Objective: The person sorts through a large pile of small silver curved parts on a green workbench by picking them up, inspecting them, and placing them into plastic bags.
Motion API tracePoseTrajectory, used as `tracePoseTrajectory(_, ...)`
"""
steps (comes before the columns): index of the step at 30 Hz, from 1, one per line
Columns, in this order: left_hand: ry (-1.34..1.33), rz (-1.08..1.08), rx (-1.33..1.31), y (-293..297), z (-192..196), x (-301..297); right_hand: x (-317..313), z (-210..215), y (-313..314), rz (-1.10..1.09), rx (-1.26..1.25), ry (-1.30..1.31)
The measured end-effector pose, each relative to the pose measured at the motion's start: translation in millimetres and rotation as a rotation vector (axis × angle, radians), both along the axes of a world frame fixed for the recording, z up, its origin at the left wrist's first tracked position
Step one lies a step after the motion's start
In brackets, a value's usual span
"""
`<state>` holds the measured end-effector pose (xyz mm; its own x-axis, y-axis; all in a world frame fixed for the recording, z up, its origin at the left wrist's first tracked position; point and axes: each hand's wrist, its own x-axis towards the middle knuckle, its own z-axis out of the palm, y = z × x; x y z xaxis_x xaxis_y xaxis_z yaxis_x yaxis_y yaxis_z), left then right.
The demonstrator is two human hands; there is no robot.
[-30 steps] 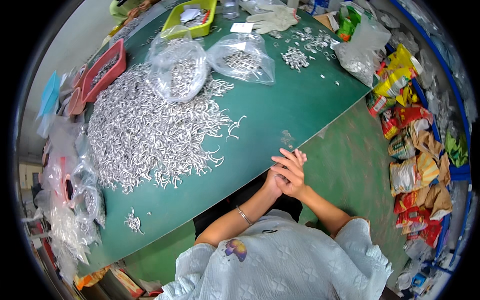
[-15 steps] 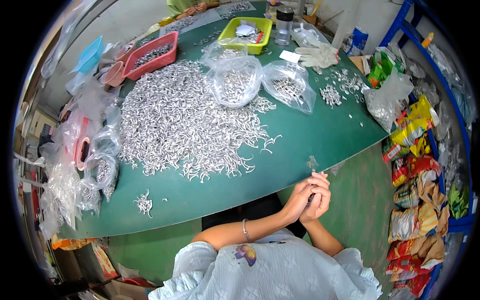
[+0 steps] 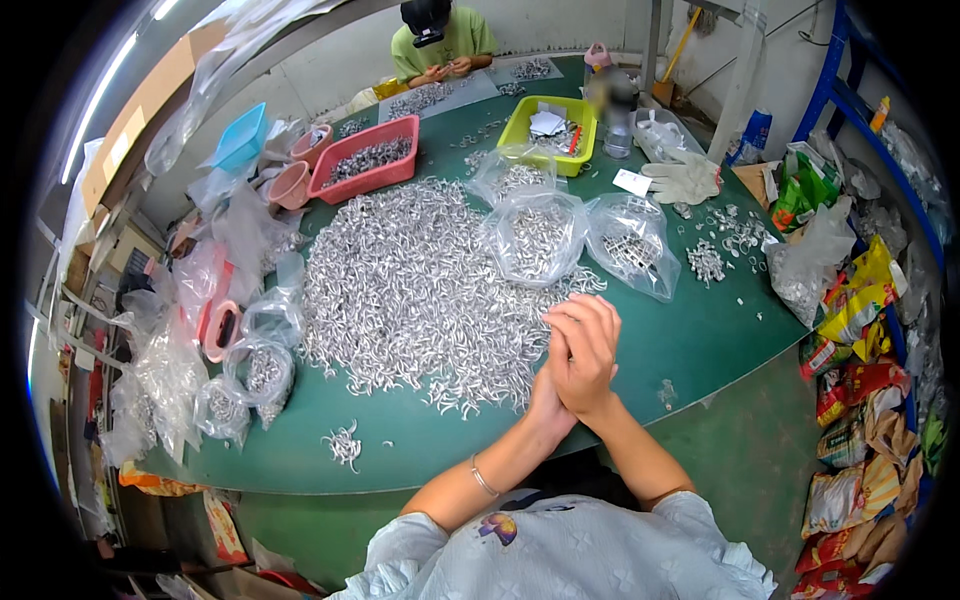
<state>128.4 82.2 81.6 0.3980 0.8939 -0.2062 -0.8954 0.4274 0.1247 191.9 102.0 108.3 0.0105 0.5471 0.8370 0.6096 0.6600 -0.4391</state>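
My hands are cupped together at the right edge of a wide pile of small curved silver metal pieces (image 3: 420,290) on the green table. My right hand (image 3: 588,350) curls over the left with its fingers side by side. My left hand (image 3: 546,405) lies against it underneath, its fingers mostly covered. Whatever is between the palms is hidden. Just beyond my fingertips sits an open clear plastic bag (image 3: 538,238) of silver pieces. A second clear bag (image 3: 632,245) holding metal parts lies to its right.
A pink basket (image 3: 366,158) and a yellow-green basket (image 3: 548,133) stand farther back. Clear bags (image 3: 262,372) and a small heap of pieces (image 3: 344,446) lie left. A white glove (image 3: 684,178) rests right. Across the table a person in green (image 3: 445,50) works; blue shelving (image 3: 850,90) stands right.
My joined hands have moved up and left, from beyond the table's front edge to over the pile's right side. The view has tilted up, showing more of the person across.
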Motion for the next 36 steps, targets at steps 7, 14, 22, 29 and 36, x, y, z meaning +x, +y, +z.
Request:
tracePoseTrajectory(7, -0.676, -0.1, -0.278, 49.5, -11.2, -33.0, -9.9, 31.1, 28.4, 0.075, 0.082, 0.209)
tracePoseTrajectory(14, 0.025, 0.253, -0.199, 174.7, 64.6, -88.9, 37.6, -8.2, 17.0, 0.148, -0.369, 0.602)
tracePoseTrajectory(22, 0.432, 0.242, -0.309, 335.4, 27.5, -81.8, 59.4, -56.7, 9.9, 0.131, -0.557, 0.665)
tracePoseTrajectory(29, 0.682, 0.13, -0.182, 350.7, 48.8, -61.3, 69.1, -68.2, 18.8, 0.134, -0.59, 0.668)
tracePoseTrajectory(36, 1.861, 0.193, 0.421, 329.2, -24.7, -120.5, 63.9, -78.0, 19.3, 0.189, -0.634, 0.725)
